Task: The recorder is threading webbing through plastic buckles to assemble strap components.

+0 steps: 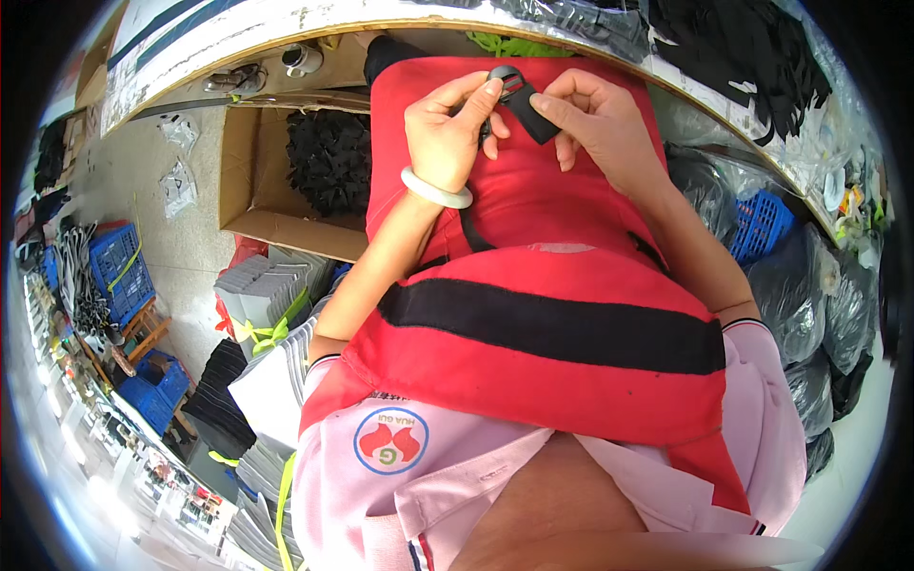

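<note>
Buckle [506,76], one, dark grey plastic with a rounded loop shape, sits between both hands above the lap, threaded on a flat black woven strap [529,115]. One strap end juts from under the buckle, slanting down toward the right hand; a black length, possibly the same strap, runs down below the left wrist across the red fabric.

Left hand [445,133]: closed in a pinch, thumb and forefinger tips on the buckle's left side, other fingers curled in. One pale white smooth bangle [435,191] rings this wrist.

Right hand [590,109]: fingers bent, thumb and forefinger pressing the strap end just right of the buckle. Gripping, not open.

Under both hands: one red cloth apron [533,343] with a single wide black band across it, covering the lap. Nearer the body, a pale pink collared shirt [400,476] with one round badge.

Left of the left hand, on the floor: one open brown cardboard box [249,181] holding a heap of black pieces, count not readable. Below it, stacks of grey flat pieces [262,285] tied with yellow-green cord. Further left, two blue plastic crates [122,271].

Right of the right hand: one more blue crate [760,224] and several dark bulging plastic bags [819,314]. Beyond the hands, one long pale workbench edge [286,38].
</note>
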Tool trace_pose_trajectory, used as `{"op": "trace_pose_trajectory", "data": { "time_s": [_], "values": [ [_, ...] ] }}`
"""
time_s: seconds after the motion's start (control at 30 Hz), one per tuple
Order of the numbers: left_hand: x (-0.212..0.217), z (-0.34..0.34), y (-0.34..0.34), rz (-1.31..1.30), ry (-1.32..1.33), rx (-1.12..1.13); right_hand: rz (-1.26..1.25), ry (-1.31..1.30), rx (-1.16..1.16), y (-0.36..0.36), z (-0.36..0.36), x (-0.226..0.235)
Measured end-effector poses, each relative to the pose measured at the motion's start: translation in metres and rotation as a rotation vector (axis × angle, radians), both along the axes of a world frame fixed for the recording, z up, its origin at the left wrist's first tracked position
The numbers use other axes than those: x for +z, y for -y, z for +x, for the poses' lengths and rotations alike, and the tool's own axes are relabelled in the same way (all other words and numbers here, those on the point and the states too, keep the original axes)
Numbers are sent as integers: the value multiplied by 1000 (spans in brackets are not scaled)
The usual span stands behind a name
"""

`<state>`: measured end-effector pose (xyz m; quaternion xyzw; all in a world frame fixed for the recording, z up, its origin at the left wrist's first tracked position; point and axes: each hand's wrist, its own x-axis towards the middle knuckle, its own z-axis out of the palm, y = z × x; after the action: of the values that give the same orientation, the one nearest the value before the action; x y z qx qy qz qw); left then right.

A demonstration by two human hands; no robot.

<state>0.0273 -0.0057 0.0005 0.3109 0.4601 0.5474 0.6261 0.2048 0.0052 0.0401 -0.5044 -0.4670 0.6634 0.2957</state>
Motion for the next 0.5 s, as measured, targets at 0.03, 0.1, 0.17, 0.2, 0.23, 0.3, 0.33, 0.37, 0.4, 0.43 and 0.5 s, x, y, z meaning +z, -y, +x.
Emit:
{"op": "trace_pose_trajectory", "data": {
  "time_s": [0.03,0.1,0.17,0.2,0.23,0.3,0.33,0.37,0.4,0.43,0.5],
  "values": [
    [0,1,2,-4,0,-3,-4,0,-3,0,0,-3],
    [-1,2,5,75,-46,-12,-100,-14,-20,1,-2,-7],
    [-2,4,7,109,-85,-5,-118,-81,-64,1,-8,-10],
    [-1,4,8,145,-122,3,-135,-147,-107,1,-11,-11],
    [2,4,7,161,-117,3,-135,-149,-113,2,-14,-11],
    [0,-5,4,188,-150,-32,-49,-242,-191,2,-18,-11],
    [-1,-11,3,214,-182,-59,-48,-243,-196,0,-17,-10],
    [3,-15,4,195,-201,-97,-88,-211,-109,-5,-12,-8],
    [4,-17,6,195,-200,-103,-129,-179,-22,-10,-7,-8],
    [6,-18,9,243,-243,-132,-218,-188,119,-15,0,-11],
    [9,-20,14,301,-307,-177,-176,-178,171,-17,6,-15]
  ]
}}
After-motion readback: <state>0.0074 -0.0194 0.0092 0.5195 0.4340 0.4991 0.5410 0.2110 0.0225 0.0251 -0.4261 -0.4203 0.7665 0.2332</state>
